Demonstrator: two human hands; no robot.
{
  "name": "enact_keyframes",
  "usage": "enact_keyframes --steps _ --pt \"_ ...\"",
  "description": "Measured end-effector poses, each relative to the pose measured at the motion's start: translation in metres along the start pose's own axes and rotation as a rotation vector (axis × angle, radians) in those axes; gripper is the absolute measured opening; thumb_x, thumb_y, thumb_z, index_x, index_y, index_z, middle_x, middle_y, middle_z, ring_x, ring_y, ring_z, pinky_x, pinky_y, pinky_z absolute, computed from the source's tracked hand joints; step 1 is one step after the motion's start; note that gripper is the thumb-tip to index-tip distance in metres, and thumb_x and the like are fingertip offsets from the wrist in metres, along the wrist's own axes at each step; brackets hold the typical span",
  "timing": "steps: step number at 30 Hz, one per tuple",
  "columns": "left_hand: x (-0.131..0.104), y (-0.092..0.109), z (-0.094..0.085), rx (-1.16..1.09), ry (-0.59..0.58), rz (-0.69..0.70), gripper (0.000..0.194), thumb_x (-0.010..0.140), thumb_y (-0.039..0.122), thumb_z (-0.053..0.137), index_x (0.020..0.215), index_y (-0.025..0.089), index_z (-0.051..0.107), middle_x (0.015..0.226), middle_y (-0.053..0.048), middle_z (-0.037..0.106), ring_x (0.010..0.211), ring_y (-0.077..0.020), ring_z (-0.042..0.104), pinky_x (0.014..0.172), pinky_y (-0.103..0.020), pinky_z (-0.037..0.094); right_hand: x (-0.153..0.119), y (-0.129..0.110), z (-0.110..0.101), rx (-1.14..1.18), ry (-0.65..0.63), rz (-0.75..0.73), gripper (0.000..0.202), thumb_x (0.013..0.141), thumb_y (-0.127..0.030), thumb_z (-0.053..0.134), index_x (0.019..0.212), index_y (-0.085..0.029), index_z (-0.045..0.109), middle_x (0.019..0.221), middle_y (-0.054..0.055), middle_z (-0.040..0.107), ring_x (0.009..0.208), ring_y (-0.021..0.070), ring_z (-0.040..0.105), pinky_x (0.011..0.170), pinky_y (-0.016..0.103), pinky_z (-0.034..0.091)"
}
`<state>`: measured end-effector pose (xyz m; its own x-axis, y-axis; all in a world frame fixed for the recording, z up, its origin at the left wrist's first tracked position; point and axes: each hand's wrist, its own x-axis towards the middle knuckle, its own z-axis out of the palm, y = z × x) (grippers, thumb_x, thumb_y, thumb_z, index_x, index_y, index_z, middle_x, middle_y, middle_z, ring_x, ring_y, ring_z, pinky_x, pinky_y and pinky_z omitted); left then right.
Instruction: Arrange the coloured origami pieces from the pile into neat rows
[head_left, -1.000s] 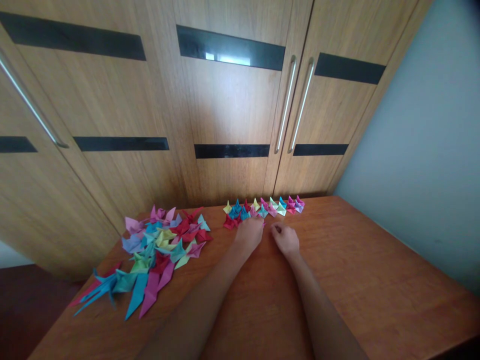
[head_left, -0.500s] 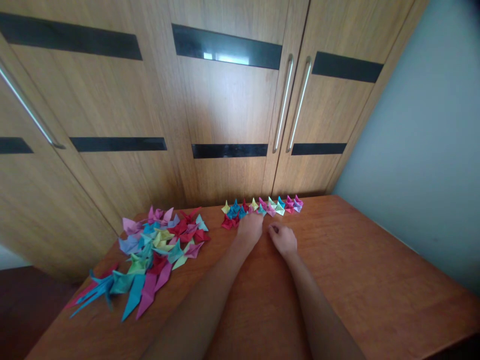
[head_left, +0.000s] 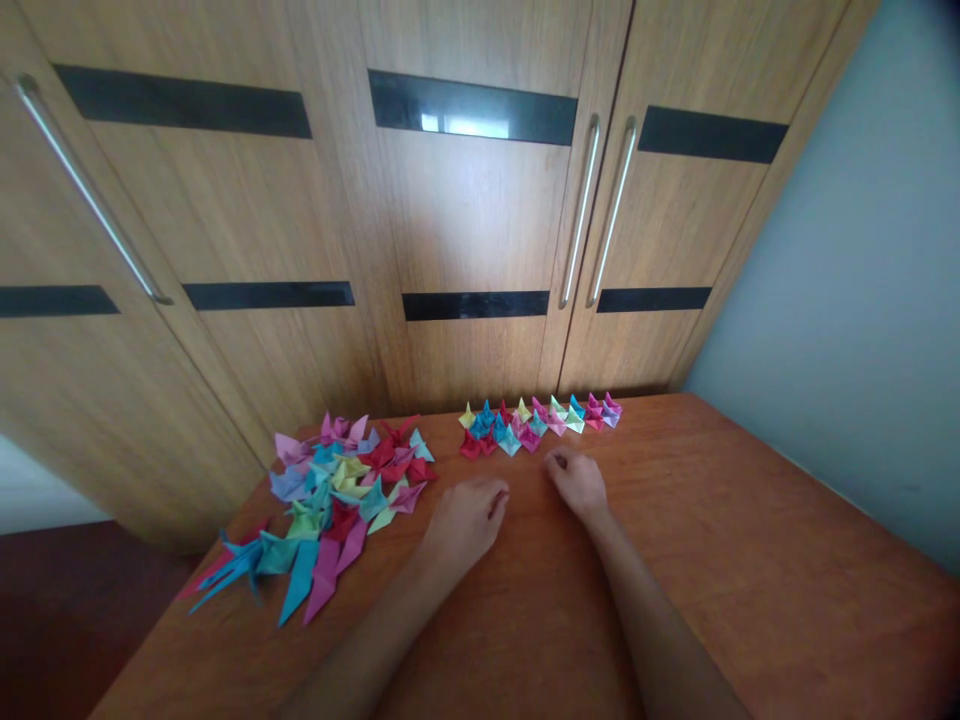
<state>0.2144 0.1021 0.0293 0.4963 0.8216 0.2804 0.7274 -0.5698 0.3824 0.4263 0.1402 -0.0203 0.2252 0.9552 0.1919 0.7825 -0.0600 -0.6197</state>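
Folded paper pieces in many colours lie in a loose pile [head_left: 345, 490] at the left of the wooden table [head_left: 720, 540]. Farther back, smaller-looking folded pieces stand close together in rows [head_left: 517, 425], pink, blue, red, yellow and pale green. My left hand [head_left: 465, 515] is between the pile and the rows, on the near side, with its fingers curled and nothing visible in them. Just in front of the rows, my right hand [head_left: 577, 480] rests on the table, fingers curled in; no paper shows in it.
Behind the table stands a wooden cabinet [head_left: 465, 220] with dark strips and long metal handles [head_left: 581, 210]. A pale blue-grey wall [head_left: 847, 330] borders the table on the right. The table's left edge drops to a dark floor [head_left: 60, 590].
My left hand has drawn back from the rows toward me and to the left, uncovering pale blue and pink pieces. My right hand has hardly moved. The camera view has shifted slightly left.
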Motion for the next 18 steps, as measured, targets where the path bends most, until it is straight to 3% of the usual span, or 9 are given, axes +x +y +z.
enact_keyframes --steps 10,18 --pt "-0.108 -0.075 -0.075 0.146 0.212 -0.192 0.023 0.086 0.028 0.045 0.097 0.024 0.064 0.099 -0.003 0.067 0.089 -0.0193 0.063 0.080 -0.028 0.048 -0.027 -0.042 0.029 0.209 -0.283 -0.326 0.022 0.077 -0.021 0.047 0.080 -0.020 0.069 0.067 0.001 0.066 0.064 0.0153 0.060 0.061 0.023 0.040" --pt "-0.168 -0.121 -0.133 0.471 0.341 -0.467 0.032 0.085 0.043 0.038 0.096 0.024 0.062 0.101 -0.004 0.065 0.096 -0.0247 0.058 0.089 -0.038 0.046 -0.031 -0.043 0.036 0.143 -0.320 -0.330 0.022 0.077 -0.019 0.048 0.082 -0.021 0.069 0.070 0.001 0.067 0.065 0.0151 0.059 0.063 0.023 0.040"
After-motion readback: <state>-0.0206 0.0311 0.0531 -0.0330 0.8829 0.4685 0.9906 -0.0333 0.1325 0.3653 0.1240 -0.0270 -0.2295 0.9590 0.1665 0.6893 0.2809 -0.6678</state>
